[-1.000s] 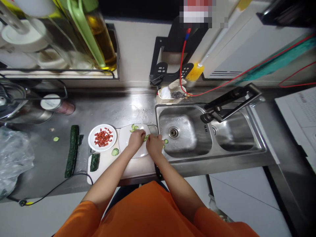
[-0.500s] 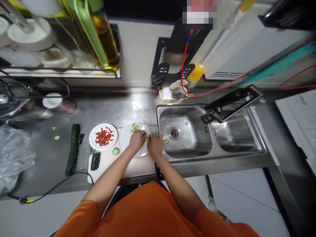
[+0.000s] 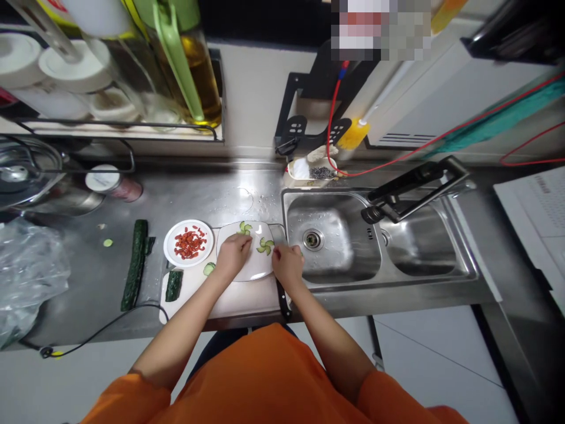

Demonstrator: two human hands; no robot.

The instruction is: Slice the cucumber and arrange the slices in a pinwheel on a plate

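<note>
My left hand [image 3: 233,256] is over the left part of a white plate [image 3: 253,272], its fingers curled together; whether anything is in them is hidden. Closed at the plate's right edge, my right hand [image 3: 288,266] shows a bit of green cucumber slice at its outer side. Between the hands, cut cucumber pieces [image 3: 265,245] lie fanned out on the plate. A second fan of cucumber pieces [image 3: 244,228] sits at the plate's far edge. Beneath the plate is a pale cutting board [image 3: 194,294], bearing a cucumber chunk [image 3: 174,286] and a cut cucumber piece [image 3: 209,268].
A white dish [image 3: 166,250] of small red pieces stands left of the plate. Farther left lie a whole cucumber [image 3: 135,265] and a plastic bag [image 3: 30,277]. A black-handled knife [image 3: 285,306] is at the board's right edge, beside the double sink [image 3: 331,282].
My hands have drawn apart, the left leftward and the right slightly rightward. The near cucumber fan, partly covered before, now shows between them. The view has shifted slightly.
</note>
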